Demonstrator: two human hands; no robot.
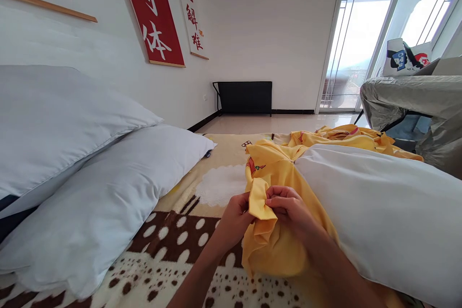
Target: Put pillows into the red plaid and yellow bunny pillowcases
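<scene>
Well, the wall: the white wall [274, 24] fills the back. Long paper scrolls with big writing hang on its left part, a red scroll [155, 19] between two white ones.
Glass doors: tall glass doors [361, 33] at the back right, with bright light coming in.
Blanket: a soft blanket [162, 250], cream and brown with white and dark spots, spread out under the hands.
Grey cover: a shiny grey cover [407, 94] over something on the right, with a picture bag [407, 57] on top.
Yellow cloth: the yellow cloth [285, 245] lies crumpled on the blanket in the middle and runs back behind the right pillow.
Pillows: a big white pillow [382, 211] on the right, its near corner touching the yellow cloth. Two more white pillows [119, 192] on the left, one on top of the other.
Black panel: a flat black panel [245, 97] stands by the back wall.
Hands: the left hand [240, 211] and the right hand [288, 204] are close together, fingers pinched, each holding the same folded bit of yellow cloth.
Tag: a tiny dark tag [208, 153] at the lower left pillow's corner.
</scene>
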